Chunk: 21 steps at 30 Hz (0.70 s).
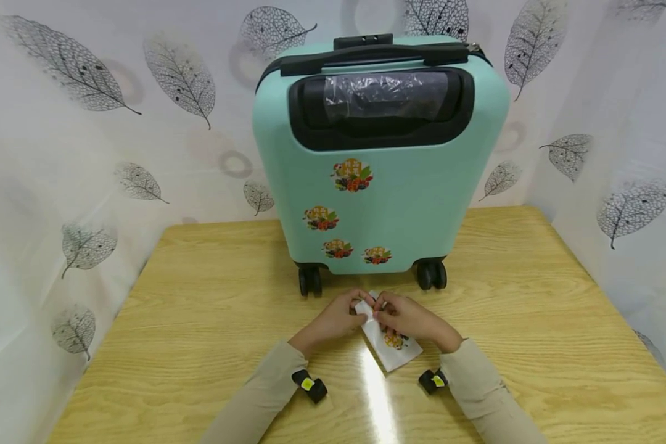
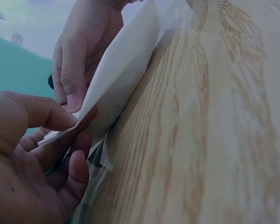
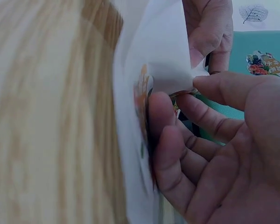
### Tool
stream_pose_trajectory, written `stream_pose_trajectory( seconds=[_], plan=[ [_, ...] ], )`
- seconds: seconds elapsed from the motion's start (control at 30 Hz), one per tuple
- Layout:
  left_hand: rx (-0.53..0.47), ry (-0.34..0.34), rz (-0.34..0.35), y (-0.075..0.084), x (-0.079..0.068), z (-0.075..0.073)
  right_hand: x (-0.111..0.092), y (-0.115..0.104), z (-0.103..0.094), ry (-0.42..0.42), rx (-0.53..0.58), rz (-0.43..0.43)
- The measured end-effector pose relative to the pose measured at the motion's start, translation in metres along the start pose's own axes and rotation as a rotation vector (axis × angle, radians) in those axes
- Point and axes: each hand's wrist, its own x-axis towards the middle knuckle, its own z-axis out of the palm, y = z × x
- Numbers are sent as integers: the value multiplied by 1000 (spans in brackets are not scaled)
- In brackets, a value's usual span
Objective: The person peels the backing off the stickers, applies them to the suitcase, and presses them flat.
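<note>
A white sticker sheet (image 1: 385, 357) bearing a colourful fruit sticker (image 1: 395, 341) is held low over the wooden table, in front of the suitcase. Thumb and forefinger of my left hand (image 1: 337, 319) pinch its folded upper end, seen edge-on in the left wrist view. Close beside, my right hand (image 1: 409, 319) pinches the sheet at the bend, its other fingers curled against the printed face in the right wrist view. Behind both hands stands a mint-green suitcase (image 1: 411, 203), upright on black wheels (image 1: 431, 274), with several fruit stickers on its front, one of them a higher sticker (image 1: 352, 176).
The wooden table (image 1: 216, 308) reaches back to a pale curtain (image 1: 189, 154) printed with dark leaves. Clear plastic film covers part of the suitcase's black handle recess (image 1: 383, 139). Black straps with yellow marks sit at both wrists.
</note>
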Motion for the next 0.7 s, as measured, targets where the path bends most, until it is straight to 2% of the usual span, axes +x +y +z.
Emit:
stream_pose_trajectory(
  seconds=[0.43,0.7],
  plan=[
    [-25,12,-1,1,1,1,-2,0,-2,21,-29,-20],
    [-21,31,-32,4,0,1,-2,0,-4,48,-47,-39]
  ],
)
